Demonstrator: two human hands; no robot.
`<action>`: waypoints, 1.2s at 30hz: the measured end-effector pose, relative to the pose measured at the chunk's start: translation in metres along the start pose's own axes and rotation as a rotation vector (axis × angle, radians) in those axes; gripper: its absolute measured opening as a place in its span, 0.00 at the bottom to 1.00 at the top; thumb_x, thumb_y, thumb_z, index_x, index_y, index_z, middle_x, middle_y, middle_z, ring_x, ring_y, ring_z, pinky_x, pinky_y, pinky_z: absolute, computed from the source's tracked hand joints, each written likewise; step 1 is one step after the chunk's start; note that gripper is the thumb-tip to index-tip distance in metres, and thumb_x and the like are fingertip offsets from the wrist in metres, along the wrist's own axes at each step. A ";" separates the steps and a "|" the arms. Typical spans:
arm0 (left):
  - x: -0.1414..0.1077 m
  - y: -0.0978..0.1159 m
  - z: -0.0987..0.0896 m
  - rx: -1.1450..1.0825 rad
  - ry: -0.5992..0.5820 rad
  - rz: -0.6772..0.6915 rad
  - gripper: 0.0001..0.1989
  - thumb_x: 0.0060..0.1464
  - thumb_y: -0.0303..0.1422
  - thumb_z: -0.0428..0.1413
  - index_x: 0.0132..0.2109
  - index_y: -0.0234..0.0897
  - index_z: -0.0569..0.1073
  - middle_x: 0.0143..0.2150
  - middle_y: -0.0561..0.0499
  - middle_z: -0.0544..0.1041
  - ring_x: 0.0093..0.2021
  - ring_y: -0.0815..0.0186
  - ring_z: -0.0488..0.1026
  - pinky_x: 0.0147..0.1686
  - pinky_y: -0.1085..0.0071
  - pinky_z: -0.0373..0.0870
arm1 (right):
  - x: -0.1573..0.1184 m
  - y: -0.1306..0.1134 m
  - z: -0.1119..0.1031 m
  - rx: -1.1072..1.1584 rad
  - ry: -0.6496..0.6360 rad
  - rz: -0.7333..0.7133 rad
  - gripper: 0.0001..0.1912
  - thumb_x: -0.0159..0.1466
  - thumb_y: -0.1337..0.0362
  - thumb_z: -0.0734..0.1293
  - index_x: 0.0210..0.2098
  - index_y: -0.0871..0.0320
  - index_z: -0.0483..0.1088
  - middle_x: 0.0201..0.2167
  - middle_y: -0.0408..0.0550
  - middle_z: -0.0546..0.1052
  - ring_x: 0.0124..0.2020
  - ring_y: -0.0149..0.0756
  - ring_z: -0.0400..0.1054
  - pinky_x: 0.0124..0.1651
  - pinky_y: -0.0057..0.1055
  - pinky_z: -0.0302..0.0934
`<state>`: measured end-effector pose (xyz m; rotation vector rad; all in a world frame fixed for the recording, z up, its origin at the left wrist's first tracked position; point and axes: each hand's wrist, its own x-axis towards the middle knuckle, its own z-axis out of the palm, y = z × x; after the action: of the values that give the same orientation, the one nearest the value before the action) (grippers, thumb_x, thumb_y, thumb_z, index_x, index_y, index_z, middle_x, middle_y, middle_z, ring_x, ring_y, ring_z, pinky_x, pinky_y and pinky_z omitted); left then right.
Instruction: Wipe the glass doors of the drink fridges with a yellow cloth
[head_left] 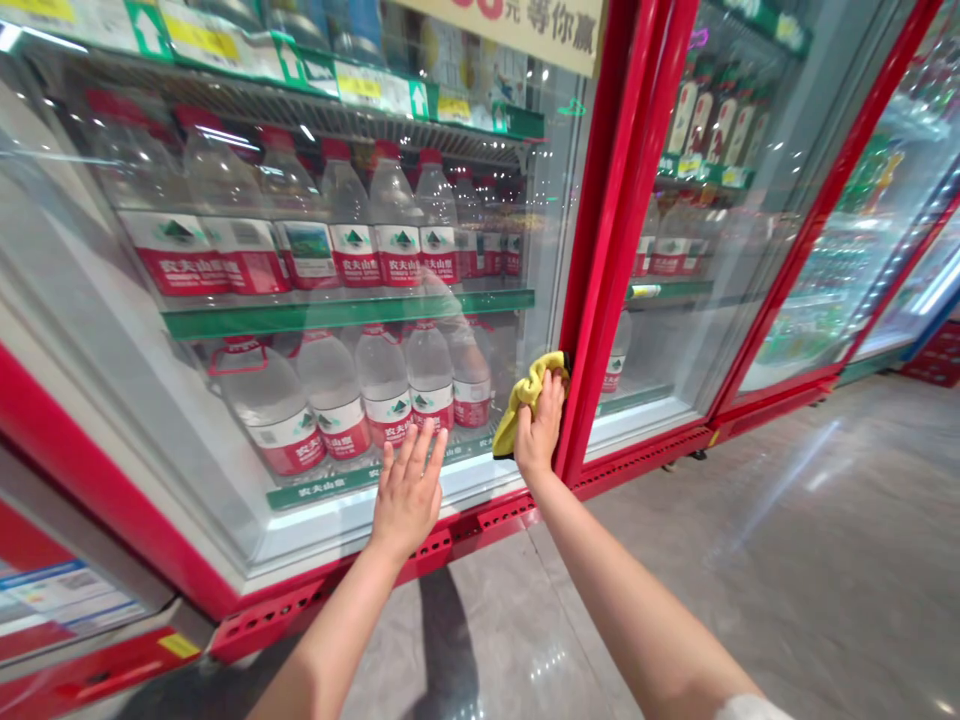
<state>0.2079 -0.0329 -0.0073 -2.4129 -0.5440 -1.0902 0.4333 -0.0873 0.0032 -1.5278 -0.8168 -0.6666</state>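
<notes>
Pressed against the lower right corner of the glass door is a yellow cloth [517, 408] with a dark edge. My right hand [541, 428] holds it there, its fingers bent over the cloth beside the red door frame [600, 260]. My left hand [409, 490] is at the lower part of the glass door [495, 300], fingers stretched and spread, with nothing in it. Whether its palm touches the glass I cannot tell. Behind the glass stand large water bottles [431, 375] with red and white labels, in two rows.
A green shelf edge [345, 312] runs between the bottle rows. More red-framed coolers [787, 330] continue to the right. Grey shiny floor [780, 540] lies below, and a red perforated base strip [277, 610] runs along the cooler's foot. A red unit [75, 670] stands at lower left.
</notes>
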 end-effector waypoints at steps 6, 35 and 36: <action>0.002 -0.004 -0.006 -0.001 0.011 0.000 0.46 0.59 0.24 0.54 0.76 0.44 0.38 0.77 0.45 0.48 0.77 0.57 0.40 0.75 0.49 0.39 | 0.017 -0.008 0.003 -0.034 0.063 0.020 0.39 0.67 0.69 0.52 0.76 0.55 0.36 0.76 0.60 0.47 0.77 0.49 0.40 0.70 0.60 0.50; 0.018 -0.006 -0.009 0.005 0.070 0.003 0.46 0.60 0.25 0.55 0.76 0.45 0.38 0.77 0.45 0.48 0.77 0.55 0.41 0.75 0.48 0.41 | 0.061 0.008 -0.051 -0.120 0.072 -0.285 0.34 0.59 0.78 0.57 0.62 0.53 0.71 0.59 0.53 0.72 0.63 0.44 0.61 0.66 0.46 0.58; 0.018 -0.007 -0.010 0.011 0.066 0.003 0.46 0.59 0.25 0.55 0.76 0.44 0.38 0.77 0.45 0.47 0.77 0.54 0.41 0.75 0.47 0.41 | 0.051 0.008 -0.052 -0.150 0.063 -0.264 0.34 0.59 0.78 0.57 0.61 0.54 0.72 0.58 0.54 0.73 0.61 0.45 0.62 0.64 0.45 0.59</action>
<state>0.2094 -0.0293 0.0141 -2.3586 -0.5223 -1.1586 0.4721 -0.1331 0.0453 -1.5377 -0.9471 -0.9841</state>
